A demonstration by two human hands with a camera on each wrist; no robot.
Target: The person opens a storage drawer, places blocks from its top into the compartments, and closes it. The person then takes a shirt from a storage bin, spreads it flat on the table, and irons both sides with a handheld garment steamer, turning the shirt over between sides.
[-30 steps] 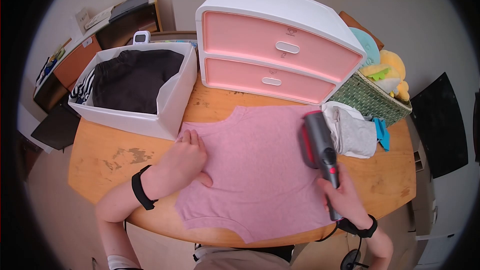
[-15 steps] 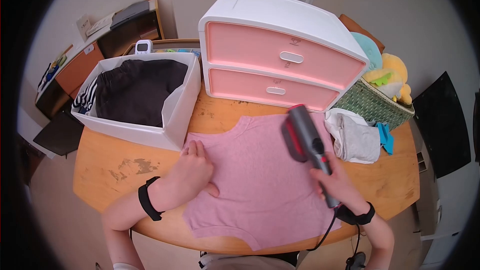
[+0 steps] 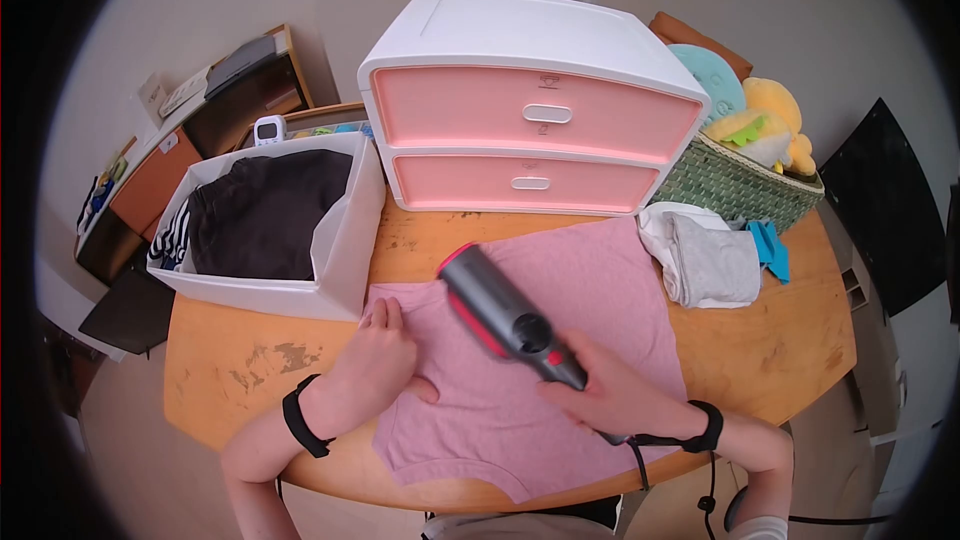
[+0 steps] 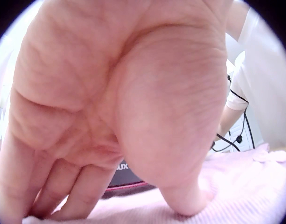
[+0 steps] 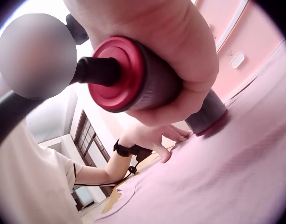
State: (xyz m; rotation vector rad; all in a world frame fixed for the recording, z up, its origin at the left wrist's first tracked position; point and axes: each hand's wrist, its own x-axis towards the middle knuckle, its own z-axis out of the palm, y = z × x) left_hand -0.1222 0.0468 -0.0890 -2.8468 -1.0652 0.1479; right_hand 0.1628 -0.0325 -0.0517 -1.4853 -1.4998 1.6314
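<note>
A pink T-shirt lies spread flat on the round wooden table. My left hand presses flat on the shirt's left side, fingers straight. My right hand grips the handle of a grey and red handheld steamer, whose head rests on the shirt just right of my left hand. In the left wrist view my palm fills the frame over the pink fabric. The right wrist view shows the steamer's red end and its head on the shirt.
A white bin with dark clothes stands at the back left. A pink and white drawer unit stands behind the shirt. Folded pale clothes lie at the right, beside a green woven basket of soft toys. The steamer's cord hangs off the near edge.
My right hand has swept the steamer leftwards across the shirt, from its right edge to the middle beside my left hand. The left hand has stayed pressed on the shirt.
</note>
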